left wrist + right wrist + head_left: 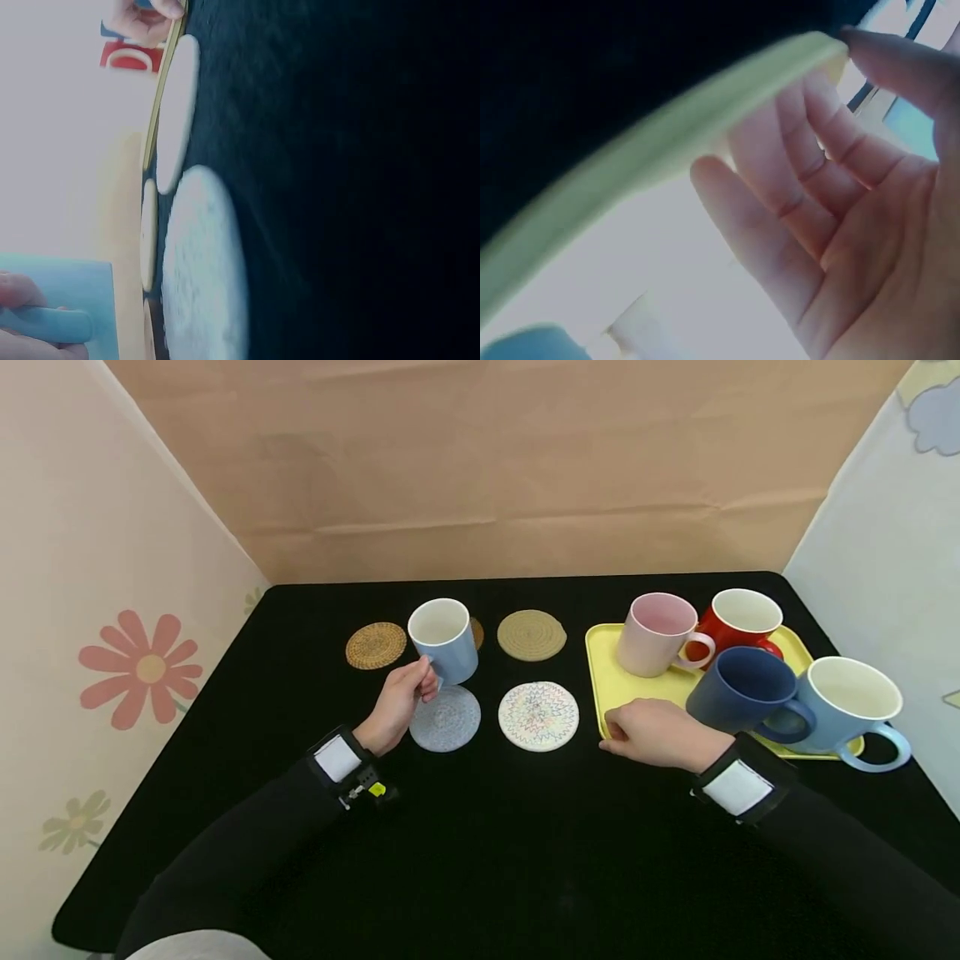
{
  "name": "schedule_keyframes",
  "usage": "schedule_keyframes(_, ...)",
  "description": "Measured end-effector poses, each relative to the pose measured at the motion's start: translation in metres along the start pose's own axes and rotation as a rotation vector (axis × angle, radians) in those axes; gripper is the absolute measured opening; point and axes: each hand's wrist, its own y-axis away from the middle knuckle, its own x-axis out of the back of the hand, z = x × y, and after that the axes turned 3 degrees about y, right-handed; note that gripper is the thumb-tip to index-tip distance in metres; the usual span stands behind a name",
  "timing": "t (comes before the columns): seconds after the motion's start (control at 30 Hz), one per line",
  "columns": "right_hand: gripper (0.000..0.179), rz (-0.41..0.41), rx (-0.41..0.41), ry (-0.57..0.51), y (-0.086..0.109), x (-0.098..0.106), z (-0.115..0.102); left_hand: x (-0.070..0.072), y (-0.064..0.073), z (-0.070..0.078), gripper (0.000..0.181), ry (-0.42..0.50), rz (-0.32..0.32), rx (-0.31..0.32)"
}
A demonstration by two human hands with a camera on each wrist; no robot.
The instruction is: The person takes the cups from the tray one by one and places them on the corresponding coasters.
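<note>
My left hand [401, 700] grips a light blue mug [456, 647] by its handle, fingers curled round it as the left wrist view shows. The mug is upright and overlaps the area between a brown woven coaster [376, 646] and a grey-blue coaster [446, 720]. At the near left corner of a yellow tray [603, 672], my right hand [663, 732] pinches the rim, thumb [900, 67] outside and fingers inside. On the tray stand a pink mug [647, 639], a red mug [723, 631], a dark blue mug [738, 693] and another light blue mug [847, 706].
A tan coaster [532, 635] and a white patterned coaster [538, 717] lie left of the tray. Another brown coaster [477, 633] is mostly hidden behind the held mug. Brown paper [487, 468] backs the black table [487, 843]; pale walls flank it.
</note>
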Motion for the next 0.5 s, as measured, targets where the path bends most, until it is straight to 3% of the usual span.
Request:
schedule_keyframes(0.17,0.021,-0.044,-0.04,-0.024,-0.006,-0.003,-0.004,0.014,-0.002,-0.001,0.039,0.031,0.063,-0.04)
schedule_keyframes(0.5,0.02,-0.007,-0.008,0.048,-0.009,-0.008,-0.008,0.055,-0.013,0.005,0.042,-0.009,0.243,-0.057)
